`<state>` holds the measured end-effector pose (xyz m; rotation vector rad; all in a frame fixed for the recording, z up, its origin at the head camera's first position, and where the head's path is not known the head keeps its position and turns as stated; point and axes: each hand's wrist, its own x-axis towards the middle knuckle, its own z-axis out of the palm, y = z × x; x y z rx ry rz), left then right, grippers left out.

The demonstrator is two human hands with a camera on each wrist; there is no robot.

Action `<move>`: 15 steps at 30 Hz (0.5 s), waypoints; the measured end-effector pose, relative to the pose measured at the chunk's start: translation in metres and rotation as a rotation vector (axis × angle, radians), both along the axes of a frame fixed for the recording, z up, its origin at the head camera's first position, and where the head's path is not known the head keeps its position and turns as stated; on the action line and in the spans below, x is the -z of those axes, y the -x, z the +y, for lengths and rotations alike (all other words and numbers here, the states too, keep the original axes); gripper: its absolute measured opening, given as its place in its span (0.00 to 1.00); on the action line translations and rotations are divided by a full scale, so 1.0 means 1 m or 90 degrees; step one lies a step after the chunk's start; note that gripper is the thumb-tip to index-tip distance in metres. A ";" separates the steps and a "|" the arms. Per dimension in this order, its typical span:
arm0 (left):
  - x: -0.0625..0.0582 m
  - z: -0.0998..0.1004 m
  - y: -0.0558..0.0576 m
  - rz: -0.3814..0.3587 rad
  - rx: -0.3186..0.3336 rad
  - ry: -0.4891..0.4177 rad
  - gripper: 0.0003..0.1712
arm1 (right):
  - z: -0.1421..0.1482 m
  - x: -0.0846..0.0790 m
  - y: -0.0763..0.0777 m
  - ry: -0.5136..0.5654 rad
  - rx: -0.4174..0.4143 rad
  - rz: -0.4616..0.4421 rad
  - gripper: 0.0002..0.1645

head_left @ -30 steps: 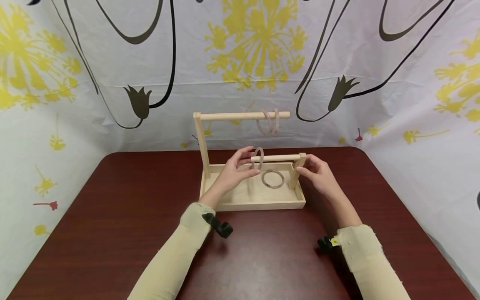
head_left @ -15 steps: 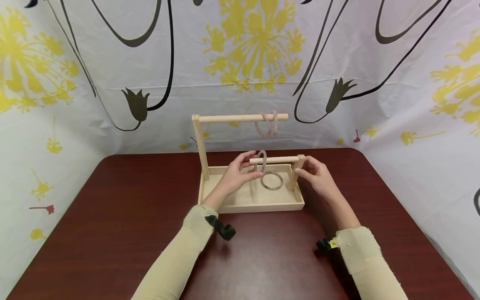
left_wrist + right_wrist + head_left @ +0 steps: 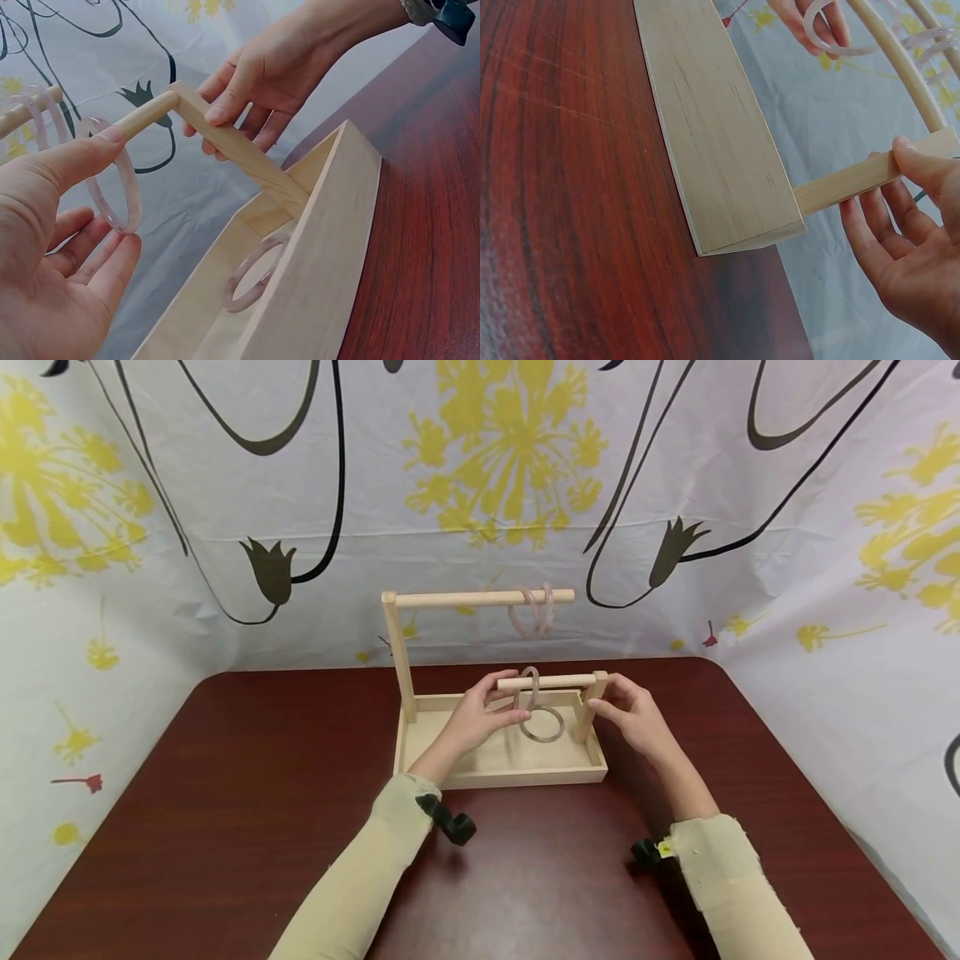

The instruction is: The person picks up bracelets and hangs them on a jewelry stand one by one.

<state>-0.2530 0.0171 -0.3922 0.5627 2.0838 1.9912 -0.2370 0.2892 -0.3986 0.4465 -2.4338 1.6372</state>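
A translucent pale bangle (image 3: 133,199) encircles the lower rod (image 3: 566,681) of a wooden stand, close to the rod's free end. My left hand (image 3: 480,717) holds this bangle, thumb at its upper part and fingertips against its bottom. The short post (image 3: 251,161) carrying that rod is gripped by my right hand (image 3: 636,717), thumb on one side and fingers on the other. Inside the stand's tray (image 3: 517,777), a second, greyish bangle (image 3: 543,740) lies flat near the post. Two pinkish bangles (image 3: 549,610) hang on the upper rod (image 3: 450,600).
The stand sits on a dark red-brown wooden table (image 3: 300,760), toward its back edge. A tall post (image 3: 401,652) rises at the tray's left end. Behind the table hangs a white cloth (image 3: 465,556) with yellow and dark plant patterns.
The bangle in my left hand has moved a little to the right along the lower rod, away from its free end. My right hand keeps its grip on the post.
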 end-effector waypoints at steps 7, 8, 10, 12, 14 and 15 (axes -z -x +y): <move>0.001 0.004 -0.002 0.001 0.010 -0.009 0.40 | 0.001 0.001 0.001 0.003 -0.004 0.007 0.18; 0.002 0.005 -0.002 0.002 0.012 -0.012 0.41 | 0.001 0.001 0.001 0.004 -0.005 0.008 0.18; 0.003 0.006 -0.002 0.001 0.017 -0.019 0.40 | 0.001 0.001 0.001 0.008 -0.007 0.009 0.17; 0.003 0.007 -0.002 -0.001 0.020 -0.025 0.41 | 0.001 0.001 0.001 0.011 -0.008 0.012 0.16; 0.004 0.008 -0.002 -0.002 0.024 -0.027 0.41 | 0.001 0.001 0.001 0.013 -0.008 0.014 0.15; 0.004 0.008 -0.002 -0.003 0.025 -0.026 0.41 | 0.001 0.001 0.001 0.013 -0.007 0.013 0.15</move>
